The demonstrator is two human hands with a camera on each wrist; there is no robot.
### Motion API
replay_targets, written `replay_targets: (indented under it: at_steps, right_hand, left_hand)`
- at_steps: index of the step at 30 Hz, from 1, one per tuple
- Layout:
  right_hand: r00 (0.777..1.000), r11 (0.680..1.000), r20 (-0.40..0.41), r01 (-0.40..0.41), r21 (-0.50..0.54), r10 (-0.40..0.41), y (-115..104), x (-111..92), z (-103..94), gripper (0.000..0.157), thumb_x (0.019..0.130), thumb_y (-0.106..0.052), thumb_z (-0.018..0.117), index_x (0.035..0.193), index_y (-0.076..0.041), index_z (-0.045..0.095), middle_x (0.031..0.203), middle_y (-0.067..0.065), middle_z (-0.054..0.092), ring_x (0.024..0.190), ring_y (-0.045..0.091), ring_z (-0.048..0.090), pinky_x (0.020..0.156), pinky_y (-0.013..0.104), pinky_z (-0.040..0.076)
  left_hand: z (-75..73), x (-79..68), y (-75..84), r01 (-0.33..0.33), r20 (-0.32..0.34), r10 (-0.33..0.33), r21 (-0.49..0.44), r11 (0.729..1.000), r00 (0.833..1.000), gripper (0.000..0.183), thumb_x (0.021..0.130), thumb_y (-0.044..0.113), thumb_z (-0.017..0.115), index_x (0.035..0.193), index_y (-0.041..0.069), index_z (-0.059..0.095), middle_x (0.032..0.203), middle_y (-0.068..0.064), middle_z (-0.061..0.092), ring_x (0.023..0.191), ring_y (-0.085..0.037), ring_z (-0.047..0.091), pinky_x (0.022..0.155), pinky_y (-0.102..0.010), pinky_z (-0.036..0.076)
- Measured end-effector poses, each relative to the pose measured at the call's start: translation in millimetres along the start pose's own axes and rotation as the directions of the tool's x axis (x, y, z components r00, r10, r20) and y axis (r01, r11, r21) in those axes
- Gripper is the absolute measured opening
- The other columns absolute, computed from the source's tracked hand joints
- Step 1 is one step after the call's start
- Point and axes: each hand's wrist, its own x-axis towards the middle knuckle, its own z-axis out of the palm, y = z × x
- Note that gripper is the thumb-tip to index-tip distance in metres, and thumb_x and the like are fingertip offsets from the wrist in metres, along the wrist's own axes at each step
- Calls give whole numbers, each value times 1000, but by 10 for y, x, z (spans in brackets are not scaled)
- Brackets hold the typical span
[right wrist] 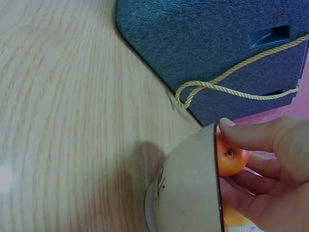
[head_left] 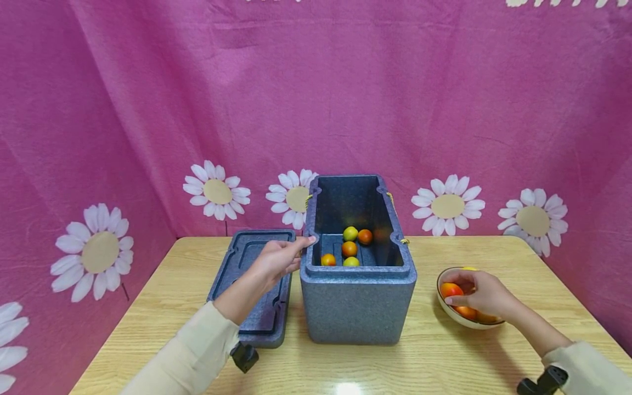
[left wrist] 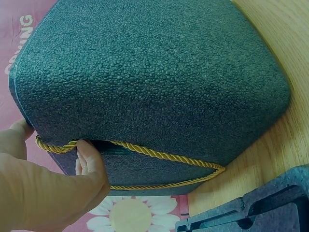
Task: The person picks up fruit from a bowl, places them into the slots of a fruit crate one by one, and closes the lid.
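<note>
A dark grey foam box [head_left: 357,310] stands upright on the table with its top uncovered. My left hand [head_left: 276,260] grips its left rim, thumb over the edge and fingers against the outer side by the yellow rope [left wrist: 159,153]. Inside, several small round fruits lie on the floor, some orange [head_left: 349,249], some yellow-green [head_left: 350,233]. To the right is a cream bowl [head_left: 464,319] with a dark rim. Reaching into it, my right hand [head_left: 486,293] holds a red-orange, apple-like fruit [right wrist: 231,162] between thumb and fingers. More fruits in the bowl are partly hidden behind the hand.
The box's grey lid [head_left: 269,318] lies on the table, left of the box and beneath my left forearm. Bare wood table [head_left: 424,362] shows between box and bowl. A pink cloth with daisies [head_left: 355,99] hangs behind and at both sides.
</note>
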Motion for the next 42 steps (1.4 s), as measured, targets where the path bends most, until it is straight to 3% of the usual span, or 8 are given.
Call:
replay_targets:
  at_steps: [6, 15, 24, 32, 38, 42]
  right_hand:
    - [1000, 1000, -9, 17, -15, -18, 6, 3, -25, 38, 79, -23, 81, 110, -4, 69, 103, 14, 73, 91, 22, 67, 75, 24, 53]
    - [1000, 1000, 3, 0, 11, 0, 9, 24, -75, 41, 80, -25, 80, 113, -3, 69, 102, 11, 74, 88, 13, 65, 75, 19, 51]
    - [999, 997, 28, -39, 64, 37, -81, 86, -163, 48, 81, -26, 79, 119, 0, 65, 110, 18, 71, 99, 27, 65, 76, 26, 51]
    - [1000, 998, 30, 8, 63, -9, -176, 174, -243, 48, 83, -28, 78, 120, -1, 65, 110, 15, 72, 102, 28, 67, 82, 29, 52]
    - [999, 997, 31, 30, 72, -32, -287, 251, -317, 47, 84, -25, 77, 121, 1, 63, 113, 19, 72, 101, 29, 69, 76, 20, 54]
    - [998, 996, 9, 69, 61, -69, -362, 307, -362, 44, 84, -22, 76, 119, 2, 64, 112, 21, 72, 99, 31, 70, 82, 31, 59]
  left_hand:
    - [3, 6, -7, -3, -5, 3, -2, 1000, 1000, 77, 90, 41, 67, 142, -9, 40, 150, -21, 45, 137, -30, 50, 114, -41, 43]
    - [8, -9, 10, -3, -8, 3, -4, 1000, 1000, 77, 89, 41, 68, 142, -9, 41, 151, -20, 44, 138, -31, 49, 114, -41, 43]
    - [4, 1, 10, -3, -5, 3, -2, 1000, 1000, 78, 90, 41, 68, 142, -9, 40, 152, -20, 44, 138, -31, 48, 114, -41, 43]
    - [1, 15, 13, -3, -10, 3, -5, 1000, 1000, 78, 90, 42, 67, 143, -8, 40, 152, -19, 44, 138, -30, 49, 113, -41, 43]
    - [-1, 11, 17, 4, -12, -4, 4, 1000, 1000, 78, 89, 43, 67, 143, -7, 40, 152, -19, 44, 137, -29, 50, 113, -41, 44]
    - [-3, 6, 19, 13, -18, -13, 9, 1000, 1000, 78, 89, 43, 68, 142, -7, 41, 150, -19, 46, 135, -27, 53, 113, -41, 44]
